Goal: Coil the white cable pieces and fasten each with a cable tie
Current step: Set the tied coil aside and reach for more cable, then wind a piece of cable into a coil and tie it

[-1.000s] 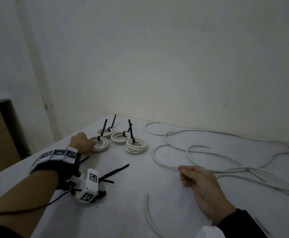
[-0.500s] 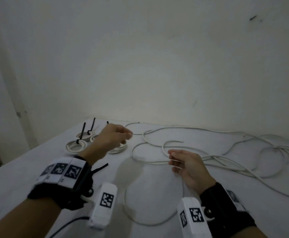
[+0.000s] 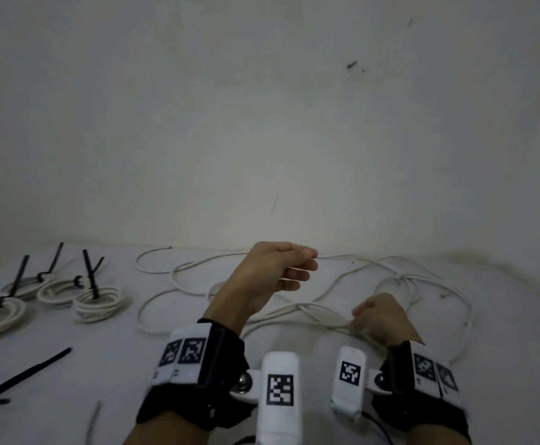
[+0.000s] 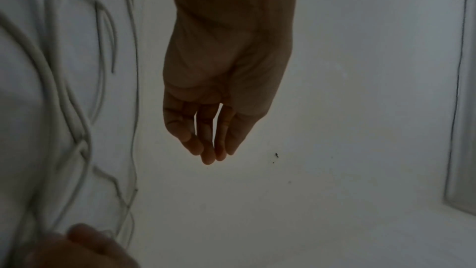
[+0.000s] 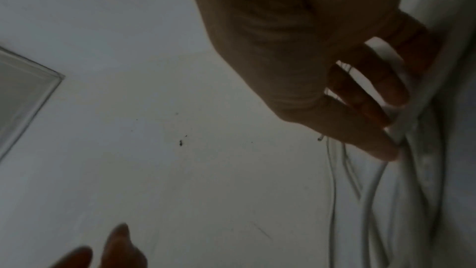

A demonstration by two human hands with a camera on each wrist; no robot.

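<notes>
Sprawling over the white surface [image 3: 503, 316], loose white cable [image 3: 297, 308] loops against the wall. Four tied coils [image 3: 98, 303] sit far left, spare black ties [image 3: 21, 375] nearer. Left hand [image 3: 271, 277] hovers above the strands, fingers [image 4: 203, 140] relaxed, holding nothing. Right hand [image 3: 381, 317] pinches a strand, fingers [image 5: 373, 138] curled round it.

No readable text anywhere; the wrist bands [image 3: 186, 351] carry only square coded markers.
</notes>
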